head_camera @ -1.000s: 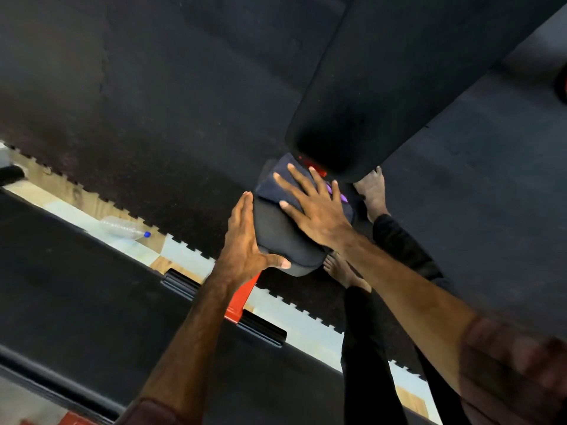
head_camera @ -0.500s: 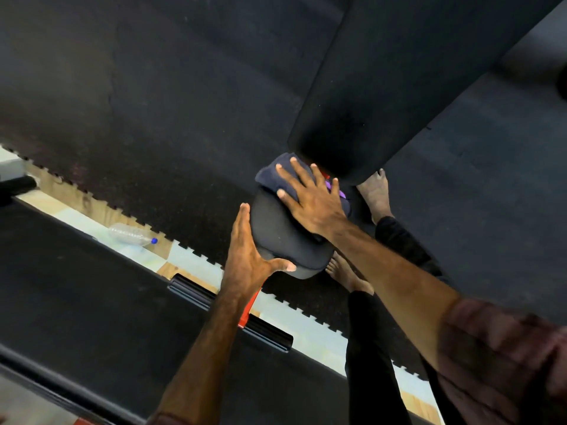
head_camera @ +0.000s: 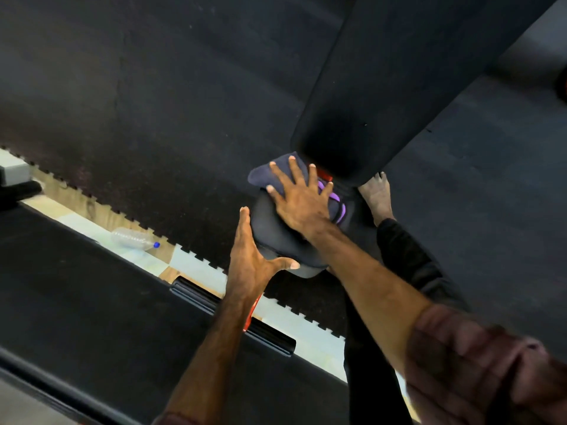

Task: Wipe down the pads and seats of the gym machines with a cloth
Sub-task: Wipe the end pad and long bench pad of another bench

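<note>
A: Where do we have the cloth [head_camera: 283, 174]?

B: On the seat [head_camera: 276, 228], at its far end, right under the lower end of the long back pad [head_camera: 383, 87]. Our right hand [head_camera: 302, 204] lies flat on it, fingers straight and spread, pressing the dark blue fabric down. A purple stripe shows on the cloth just right of that hand.

A: And our left hand [head_camera: 250, 260]?

B: It rests against the seat's left edge, fingers straight and together along the side, thumb stretched across the near rim. It touches the seat only, not the cloth.

A: What lies below us?

B: Black floor mats [head_camera: 153, 102] with toothed edges, and a pale strip of floor between them. A clear bottle [head_camera: 133, 238] with a blue cap lies on its side on that strip, well left of the seat. Our bare foot [head_camera: 379, 197] stands on the mat just right of the seat, below the back pad. A bit of red frame [head_camera: 253, 311] shows under our left wrist.
</note>
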`<state>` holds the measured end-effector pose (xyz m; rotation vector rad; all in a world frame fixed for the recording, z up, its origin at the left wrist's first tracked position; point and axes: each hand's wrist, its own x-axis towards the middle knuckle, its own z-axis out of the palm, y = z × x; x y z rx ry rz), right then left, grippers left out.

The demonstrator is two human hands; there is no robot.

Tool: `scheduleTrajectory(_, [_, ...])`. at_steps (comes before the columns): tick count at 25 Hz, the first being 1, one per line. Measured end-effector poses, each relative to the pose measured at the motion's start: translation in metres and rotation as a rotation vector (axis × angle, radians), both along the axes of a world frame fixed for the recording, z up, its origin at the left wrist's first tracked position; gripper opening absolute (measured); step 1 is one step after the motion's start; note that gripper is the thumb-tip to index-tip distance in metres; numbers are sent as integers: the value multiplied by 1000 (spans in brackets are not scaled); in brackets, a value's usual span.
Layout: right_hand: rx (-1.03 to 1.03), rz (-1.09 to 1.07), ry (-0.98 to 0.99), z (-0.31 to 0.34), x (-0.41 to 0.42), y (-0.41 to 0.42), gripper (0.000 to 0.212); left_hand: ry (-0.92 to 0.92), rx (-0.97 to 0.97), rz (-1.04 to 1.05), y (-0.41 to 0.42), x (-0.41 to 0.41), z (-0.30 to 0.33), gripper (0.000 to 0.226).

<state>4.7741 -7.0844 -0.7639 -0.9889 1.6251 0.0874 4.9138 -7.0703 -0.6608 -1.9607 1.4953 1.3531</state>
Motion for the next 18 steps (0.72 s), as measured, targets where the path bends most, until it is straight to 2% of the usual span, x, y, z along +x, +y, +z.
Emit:
scheduleTrajectory(2, [-149, 96, -44, 15, 16, 5, 60, 3, -19, -17, 3, 3, -3, 150])
scheduleTrajectory(5, [-328, 173, -183, 31, -10, 59, 60, 31, -45, 25, 13, 8, 1, 146])
scheduleTrajectory(8, [-139, 82, -101, 21, -22, 56, 62, -6, -77, 79, 26, 7, 9, 146])
scheduleTrajectory(10, [-62, 46, -11, 26, 3, 33, 63, -18, -111, 96, 32, 7, 10, 140])
scheduleTrajectory(13, [-274, 166, -100, 41, 14, 48, 63, -27, -168, 56, 38, 7, 7, 122])
scheduleTrajectory(15, [-397, 255, -172, 48, -13, 89, 63, -10, -144, 97, 36, 5, 11, 124])
scheduleTrajectory(18, [-290, 209, -118, 52, -26, 105, 63, 10, -56, 64, 28, 6, 21, 134])
